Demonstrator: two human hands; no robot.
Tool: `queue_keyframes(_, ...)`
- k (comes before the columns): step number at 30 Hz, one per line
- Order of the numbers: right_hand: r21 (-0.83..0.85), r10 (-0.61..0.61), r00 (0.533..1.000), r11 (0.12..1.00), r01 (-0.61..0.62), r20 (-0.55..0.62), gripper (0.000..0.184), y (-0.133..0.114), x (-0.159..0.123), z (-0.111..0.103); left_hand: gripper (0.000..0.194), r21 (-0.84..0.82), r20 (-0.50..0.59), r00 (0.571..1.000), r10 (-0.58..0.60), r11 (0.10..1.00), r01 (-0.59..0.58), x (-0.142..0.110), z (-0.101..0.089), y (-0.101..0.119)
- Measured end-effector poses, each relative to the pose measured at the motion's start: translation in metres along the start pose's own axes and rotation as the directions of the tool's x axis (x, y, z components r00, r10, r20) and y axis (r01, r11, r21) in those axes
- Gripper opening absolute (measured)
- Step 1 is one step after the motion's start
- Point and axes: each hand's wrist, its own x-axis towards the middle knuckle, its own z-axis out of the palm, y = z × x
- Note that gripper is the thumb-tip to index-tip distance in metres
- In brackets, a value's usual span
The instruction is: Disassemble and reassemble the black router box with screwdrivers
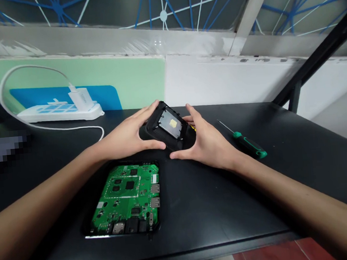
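Observation:
A black plastic cover [157, 129] is tilted up above the table, its inner side towards me. A silver metal plate [165, 124] with a small pale yellow pad [173, 123] is set in it. My left hand [124, 136] grips the cover's left side, thumb along the lower edge. Round the right side closes my right hand [211, 143], its thumb low in front and its other fingers partly hidden behind. Something yellow [193, 128] shows by those fingers; I cannot make out what it is. Below my left hand lies a green circuit board [122, 205] in a black case.
A screwdriver [250, 144] with a green and black handle lies right of my right hand. At the back left stands a white power strip [59, 112] with a plugged-in charger [81, 99] and its white cable [1, 90]. A black bar [313, 59] slants at the right.

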Motion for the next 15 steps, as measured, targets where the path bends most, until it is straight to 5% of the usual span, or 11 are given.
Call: queue_keyframes(15,-0.014,0.055,0.998,0.998,-0.055,0.009,0.139,-0.0017,0.0002,-0.0044,0.11,0.025,0.026,0.995,-0.097,0.995,0.096,-0.0006,0.0008,-0.0023)
